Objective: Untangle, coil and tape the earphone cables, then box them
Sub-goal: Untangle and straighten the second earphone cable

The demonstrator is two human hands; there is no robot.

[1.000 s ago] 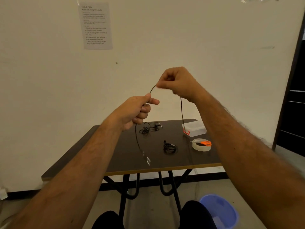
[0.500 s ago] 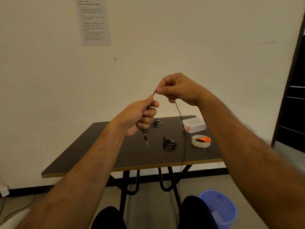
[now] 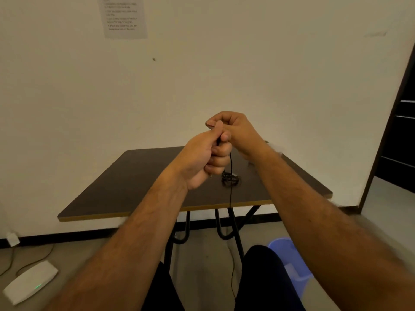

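Grip, left hand (image 3: 205,157): fingers curled into a fist round the thin black earphone cable (image 3: 230,176), held upright above the dark rectangular desk (image 3: 134,187).
Grip, right hand (image 3: 233,129): fingers curled and pressed against the top of the left fist; it appears to pinch the cable at that point, but the contact itself is hidden by the fingers.
Cable position: one strand hangs straight down from the left fist, passes the front edge of the desk and runs on toward the floor.
Change: a second ago the hands were apart with an arc of cable spanning between them; half a second ago the gap had narrowed; now the hands touch and no span is visible.
Meaning for task: judged as the coiling step, with slack being gathered into the left fist turn by turn; most of the length is yet to be wound.
Second cable: a small black coiled earphone bundle (image 3: 230,178) lies on the desk just behind the hanging strand.
Tape and box: hidden behind the right forearm in this view.
Other items: light blue plastic bin (image 3: 289,261) on the floor; white flat device with a green light (image 3: 30,280) at lower left; printed paper sheet (image 3: 124,16) on the wall.
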